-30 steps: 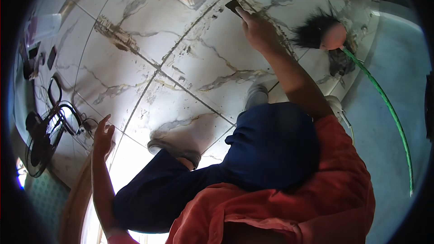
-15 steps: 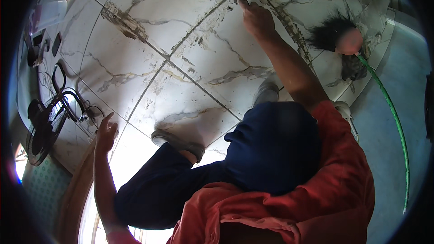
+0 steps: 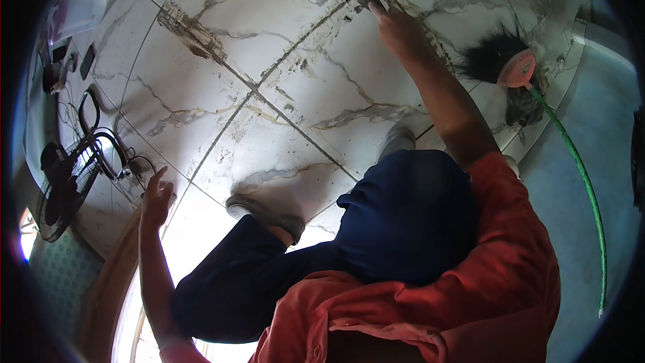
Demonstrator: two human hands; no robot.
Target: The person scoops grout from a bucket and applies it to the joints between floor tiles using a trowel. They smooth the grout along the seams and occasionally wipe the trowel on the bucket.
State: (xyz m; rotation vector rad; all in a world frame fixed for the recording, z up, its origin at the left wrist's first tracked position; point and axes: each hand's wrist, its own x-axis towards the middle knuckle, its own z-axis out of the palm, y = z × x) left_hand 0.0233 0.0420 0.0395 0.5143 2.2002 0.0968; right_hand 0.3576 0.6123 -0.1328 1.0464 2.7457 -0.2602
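Head view, right hand (image 3: 398,30) gripping scraper (image 3: 366,0), broom (image 3: 516,70) markings illegible

A red shirt (image 3: 504,242), navy trousers (image 3: 410,225) (creased in places) and greyish shoes (image 3: 398,141).

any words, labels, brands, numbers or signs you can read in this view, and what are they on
No readable text anywhere in view.
Pink broom head: marks too small to tell as lettering or pattern.
Dark tool in the right hand: no lettering can be made out.
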